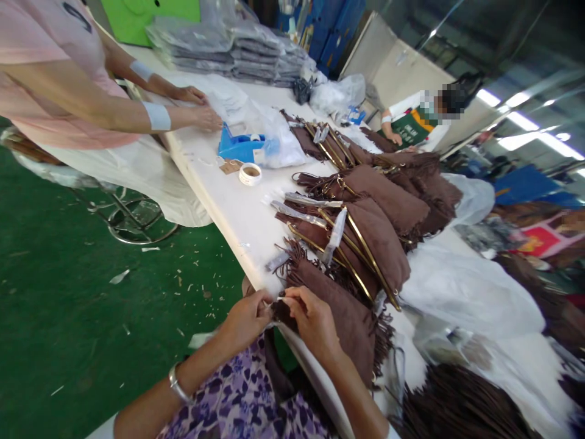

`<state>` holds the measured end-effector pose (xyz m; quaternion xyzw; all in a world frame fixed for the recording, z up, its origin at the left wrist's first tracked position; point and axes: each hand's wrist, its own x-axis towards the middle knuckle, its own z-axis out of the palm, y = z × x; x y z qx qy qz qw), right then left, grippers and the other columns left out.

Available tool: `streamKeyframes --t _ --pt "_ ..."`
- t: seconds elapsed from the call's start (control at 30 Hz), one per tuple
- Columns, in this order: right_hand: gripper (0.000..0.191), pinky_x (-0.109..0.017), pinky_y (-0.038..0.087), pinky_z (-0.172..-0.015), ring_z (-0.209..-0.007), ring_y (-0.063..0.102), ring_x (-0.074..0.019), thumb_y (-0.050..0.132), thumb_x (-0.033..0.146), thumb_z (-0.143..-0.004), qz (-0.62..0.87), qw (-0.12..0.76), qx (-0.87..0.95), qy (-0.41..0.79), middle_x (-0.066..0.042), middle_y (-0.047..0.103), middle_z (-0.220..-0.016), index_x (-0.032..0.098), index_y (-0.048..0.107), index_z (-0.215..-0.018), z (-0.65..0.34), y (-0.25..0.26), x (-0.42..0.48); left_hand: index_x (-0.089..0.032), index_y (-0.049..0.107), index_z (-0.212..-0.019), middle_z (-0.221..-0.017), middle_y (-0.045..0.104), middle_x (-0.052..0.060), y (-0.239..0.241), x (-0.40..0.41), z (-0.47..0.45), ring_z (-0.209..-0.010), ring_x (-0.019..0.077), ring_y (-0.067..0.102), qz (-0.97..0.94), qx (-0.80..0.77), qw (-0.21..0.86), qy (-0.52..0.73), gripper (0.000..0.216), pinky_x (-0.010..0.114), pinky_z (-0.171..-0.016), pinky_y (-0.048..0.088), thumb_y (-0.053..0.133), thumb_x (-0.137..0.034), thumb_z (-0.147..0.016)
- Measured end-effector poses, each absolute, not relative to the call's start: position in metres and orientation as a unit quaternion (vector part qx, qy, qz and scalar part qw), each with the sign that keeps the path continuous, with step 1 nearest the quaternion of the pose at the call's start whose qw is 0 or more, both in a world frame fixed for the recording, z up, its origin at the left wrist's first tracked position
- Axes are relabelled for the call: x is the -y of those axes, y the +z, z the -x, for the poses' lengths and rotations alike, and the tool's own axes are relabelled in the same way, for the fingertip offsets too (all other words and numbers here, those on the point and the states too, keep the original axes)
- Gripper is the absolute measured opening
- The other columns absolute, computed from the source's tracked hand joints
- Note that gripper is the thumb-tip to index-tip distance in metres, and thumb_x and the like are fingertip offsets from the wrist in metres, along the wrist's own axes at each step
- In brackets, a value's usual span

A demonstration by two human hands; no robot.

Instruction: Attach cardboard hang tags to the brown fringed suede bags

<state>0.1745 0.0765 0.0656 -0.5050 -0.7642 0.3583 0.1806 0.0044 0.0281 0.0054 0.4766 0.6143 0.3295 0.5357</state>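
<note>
Green floor [150,335], littered with pale scraps, fills the left of the head view, my one feed. Long white desk [226,210] slants away through the middle. At its far end I log flat grey packages in plastic [196,46], stacked. Co-worker in a pink shirt [68,70] at the left side of the desk, white bands on both forearms; second person in a green apron [418,128] at the far side.

Left hand [249,314], silver metal bracelet [176,384] at the wrist: grip pinched on a small dark brown piece [282,311] at the near desk edge. Right hand [315,323]: grip pinched too, at the same piece, a tiny whitish bit showing by the fingertips. Piece lies between both hands; I cannot tell whether it belongs to the brown fringed suede-like bag [342,305] on the desk just beside the right hand.

Behind that bag, a heap of brown bags with gold metal bars [377,231]. Across from the heap, near the left edge: white tape roll [250,174], just beside a blue plastic tape dispenser [235,147]. Dark brown fringe bundle [466,405], lower right.
</note>
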Motion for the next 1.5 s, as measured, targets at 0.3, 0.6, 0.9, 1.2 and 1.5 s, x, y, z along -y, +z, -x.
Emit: streamKeyframes --t 0.3,0.6,0.9,1.2,1.5 --pt "0.008 -0.022 0.043 -0.074 -0.080 0.061 -0.0136 0.054 0.022 -0.095 0.429 0.147 0.798 0.397 0.001 0.065 -0.087 0.022 0.062 -0.092 -0.175 0.073 -0.085 -0.015 0.063 -0.083 -0.063 0.061 -0.001 0.002 -0.038 0.009 -0.056 0.0157 0.056 -0.384 -0.523 0.695 0.312 0.022 0.024 -0.053 0.041 0.053 -0.025 -0.067" --pt "0.015 -0.025 0.044 -0.083 -0.092 0.059 -0.0143 0.048 0.015 -0.096 0.323 0.078 0.856 0.397 -0.005 0.063 -0.102 0.020 0.060 -0.089 -0.177 0.070 -0.089 -0.012 0.063 -0.087 -0.068 0.063 0.000 0.005 -0.037 0.012 -0.057 0.0132 0.054 -0.328 -0.499 0.734 0.323 0.025 0.023 -0.055 0.041 0.057 -0.025 -0.067" --pt "0.016 -0.022 0.038 -0.058 -0.059 0.046 -0.0110 0.059 0.031 -0.084 0.505 0.210 0.556 0.626 0.004 0.051 -0.063 0.018 0.055 -0.077 -0.169 0.057 -0.108 -0.014 0.067 -0.099 -0.082 0.068 0.002 0.010 -0.037 0.012 -0.062 0.0131 0.056 -0.320 -0.492 0.735 0.339 0.034 0.023 -0.060 0.043 0.055 -0.023 -0.069" --pt "0.020 -0.020 0.035 -0.054 -0.054 0.043 -0.0087 0.062 0.035 -0.083 0.486 0.193 0.541 0.659 0.005 0.050 -0.060 0.017 0.056 -0.076 -0.162 0.076 -0.108 -0.013 0.066 -0.102 -0.082 0.068 0.001 0.013 -0.035 0.010 -0.066 0.0130 0.057 -0.308 -0.481 0.741 0.353 0.032 0.022 -0.060 0.042 0.059 -0.023 -0.073" --pt "0.022 -0.020 0.035 -0.052 -0.053 0.044 -0.0076 0.064 0.039 -0.085 0.413 0.115 0.497 0.754 0.001 0.061 -0.076 0.018 0.058 -0.083 -0.166 0.119 -0.115 -0.013 0.065 -0.092 -0.074 0.065 0.000 0.020 -0.032 0.015 -0.067 0.0157 0.058 -0.355 -0.534 0.698 0.320 0.024 0.024 -0.061 0.043 0.063 -0.031 -0.076"
